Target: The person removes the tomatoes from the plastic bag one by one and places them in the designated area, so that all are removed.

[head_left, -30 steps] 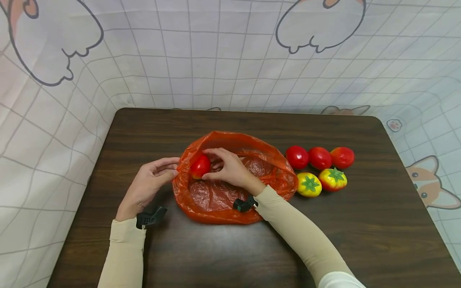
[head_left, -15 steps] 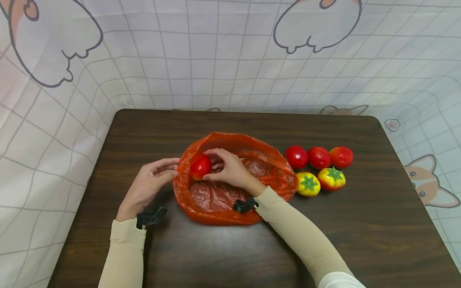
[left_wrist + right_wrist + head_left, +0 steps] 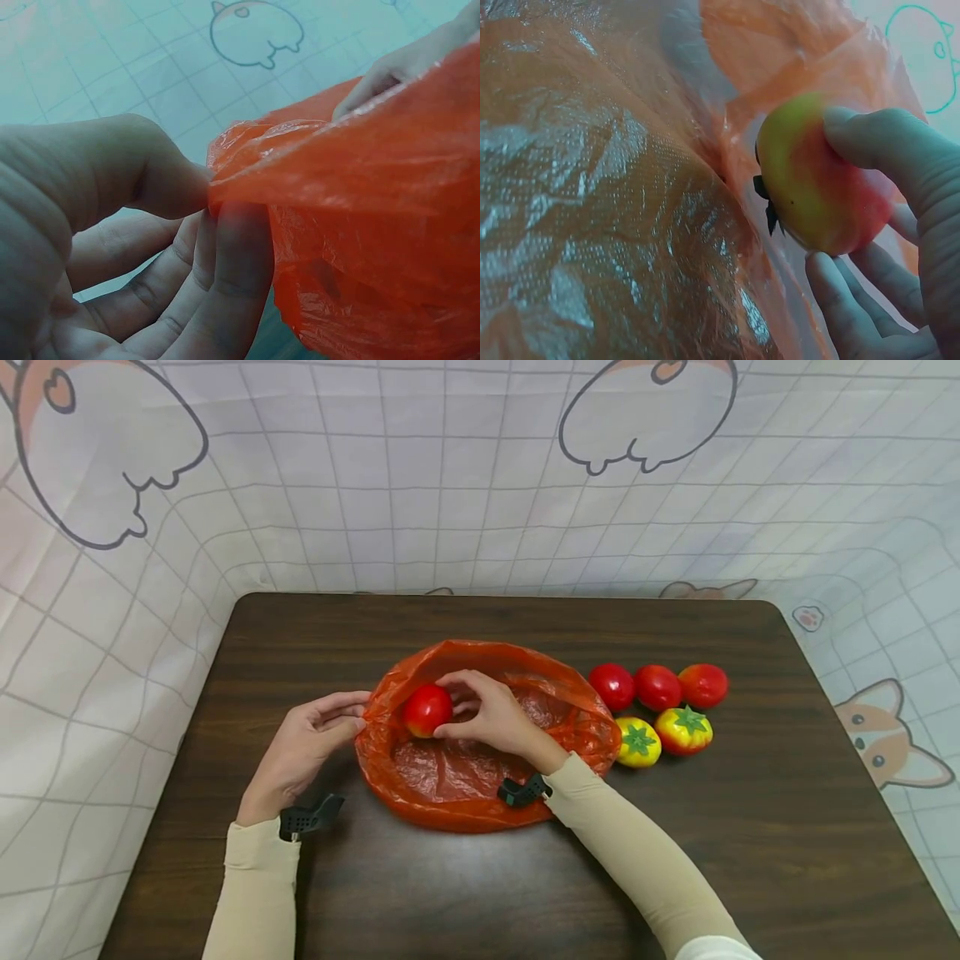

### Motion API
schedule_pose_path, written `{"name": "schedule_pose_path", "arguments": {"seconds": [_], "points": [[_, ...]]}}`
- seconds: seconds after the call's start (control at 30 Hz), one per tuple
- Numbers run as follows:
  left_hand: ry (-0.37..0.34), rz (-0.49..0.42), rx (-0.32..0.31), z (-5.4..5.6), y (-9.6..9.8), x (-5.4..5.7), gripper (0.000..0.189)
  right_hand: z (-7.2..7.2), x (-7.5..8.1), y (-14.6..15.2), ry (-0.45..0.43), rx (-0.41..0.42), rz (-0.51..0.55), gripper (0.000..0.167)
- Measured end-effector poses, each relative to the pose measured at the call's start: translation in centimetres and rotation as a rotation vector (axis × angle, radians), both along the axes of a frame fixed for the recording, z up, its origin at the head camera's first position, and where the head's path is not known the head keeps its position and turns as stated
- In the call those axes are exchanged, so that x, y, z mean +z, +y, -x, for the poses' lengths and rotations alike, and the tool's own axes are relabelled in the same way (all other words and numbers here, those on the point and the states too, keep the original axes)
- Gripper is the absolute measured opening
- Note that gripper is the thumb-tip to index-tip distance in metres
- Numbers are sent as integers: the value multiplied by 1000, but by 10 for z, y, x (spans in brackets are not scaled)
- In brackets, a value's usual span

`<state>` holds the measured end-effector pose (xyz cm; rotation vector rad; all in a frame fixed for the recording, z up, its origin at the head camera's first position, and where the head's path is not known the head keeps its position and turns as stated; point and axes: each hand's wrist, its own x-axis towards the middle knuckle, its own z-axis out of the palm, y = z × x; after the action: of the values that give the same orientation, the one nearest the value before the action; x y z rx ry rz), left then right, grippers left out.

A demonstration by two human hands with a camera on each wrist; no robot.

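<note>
An orange-red plastic bag (image 3: 450, 814) lies wide open on the table. My left hand (image 3: 300, 747) pinches its left rim between thumb and fingers; in the left wrist view the film gathers at the fingertips of the left hand (image 3: 142, 217). Inside the bag's mouth, my right hand (image 3: 491, 714) grips a glossy red tomato (image 3: 427, 710). The right wrist view shows that tomato (image 3: 825, 176) with a yellow side and dark green leaves at its stem, held between the thumb and fingers of the right hand (image 3: 900, 240).
Several more tomatoes stand in two rows to the right of the bag: red ones such as the tomato (image 3: 657, 687) behind, and yellow ones with green leaves such as the tomato (image 3: 637, 742) in front. The dark wooden table (image 3: 420, 893) meets a white gridded cloth (image 3: 420, 510) behind.
The right hand has shifted slightly right with the tomato, which now shows more clearly above the bag's inside. The left hand stays on the rim. The head view has tilted slightly.
</note>
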<state>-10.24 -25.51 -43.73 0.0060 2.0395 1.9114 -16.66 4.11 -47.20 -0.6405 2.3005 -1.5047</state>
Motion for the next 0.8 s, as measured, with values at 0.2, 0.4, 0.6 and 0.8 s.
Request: {"name": "schedule_pose_path", "arguments": {"seconds": [0.2,0.4,0.6,0.8], "points": [[0,28,-1,-1,1,0,49,1,1,7,-16,-3,21,62],[-2,38,4,-1,2,1,49,0,4,15,-26,-7,13,62],[1,29,0,-2,3,1,51,-3,9,22,-20,-7,5,62],[5,24,-15,-1,1,0,51,-5,16,30,12,-21,-2,60]]}}
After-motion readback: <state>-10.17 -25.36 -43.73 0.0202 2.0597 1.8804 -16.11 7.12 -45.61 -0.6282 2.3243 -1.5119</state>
